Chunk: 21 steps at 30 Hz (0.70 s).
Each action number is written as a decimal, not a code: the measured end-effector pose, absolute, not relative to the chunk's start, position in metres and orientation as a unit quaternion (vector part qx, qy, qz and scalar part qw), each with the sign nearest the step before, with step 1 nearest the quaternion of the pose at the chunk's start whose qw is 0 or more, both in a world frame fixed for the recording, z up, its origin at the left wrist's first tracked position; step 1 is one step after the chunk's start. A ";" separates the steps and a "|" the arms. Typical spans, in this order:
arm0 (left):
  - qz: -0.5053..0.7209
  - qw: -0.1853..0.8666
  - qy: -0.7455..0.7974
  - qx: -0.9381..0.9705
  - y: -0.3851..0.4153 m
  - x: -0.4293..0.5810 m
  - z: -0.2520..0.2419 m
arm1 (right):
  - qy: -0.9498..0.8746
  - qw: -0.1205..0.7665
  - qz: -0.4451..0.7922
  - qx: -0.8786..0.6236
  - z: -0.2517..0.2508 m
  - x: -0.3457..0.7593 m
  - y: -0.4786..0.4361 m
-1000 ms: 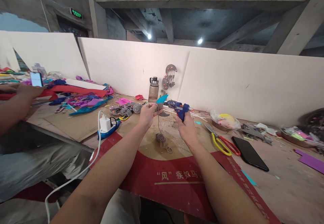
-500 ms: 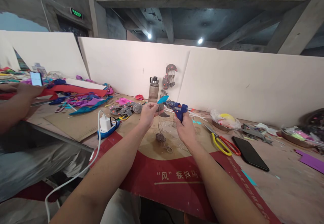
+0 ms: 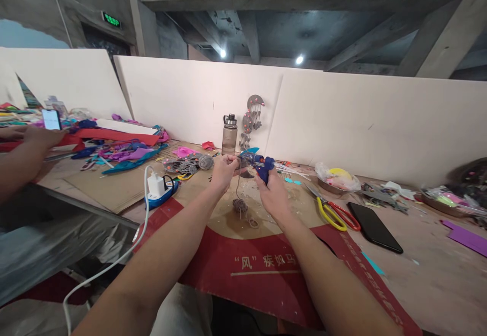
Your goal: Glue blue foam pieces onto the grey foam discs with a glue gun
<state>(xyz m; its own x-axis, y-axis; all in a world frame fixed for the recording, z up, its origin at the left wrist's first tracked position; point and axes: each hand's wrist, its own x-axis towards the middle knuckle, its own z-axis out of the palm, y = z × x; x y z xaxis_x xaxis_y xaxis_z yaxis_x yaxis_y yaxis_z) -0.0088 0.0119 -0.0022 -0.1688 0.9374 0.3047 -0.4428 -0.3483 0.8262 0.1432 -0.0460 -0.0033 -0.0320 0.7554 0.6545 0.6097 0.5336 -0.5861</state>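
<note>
Over cardboard, a glue gun juts from the right grip.

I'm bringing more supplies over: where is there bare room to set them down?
Mostly bare tabletop lies between the black phone and the purple piece. It's crowded around the blue glue gun and at left, where colored scraps heap up.

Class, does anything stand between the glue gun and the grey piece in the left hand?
Nothing visible: the right hand holds the glue gun, its tip close to the grey piece in the left hand.
</note>
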 end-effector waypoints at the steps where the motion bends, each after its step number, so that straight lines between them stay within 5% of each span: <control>1: 0.705 0.495 0.292 0.415 0.012 -0.010 -0.002 | -0.709 0.518 0.087 -0.470 -0.004 0.143 -0.045; 10: 0.703 0.548 0.272 0.362 0.014 -0.018 0.001 | -0.524 0.660 0.345 -0.414 -0.004 0.161 -0.022; 16: 0.701 0.537 0.262 0.390 0.011 -0.014 0.000 | -0.550 0.464 0.304 -0.624 -0.031 0.187 0.010; 21: 0.709 0.505 0.268 0.413 0.009 -0.009 0.001 | -0.538 0.349 0.050 -0.766 -0.034 0.199 0.007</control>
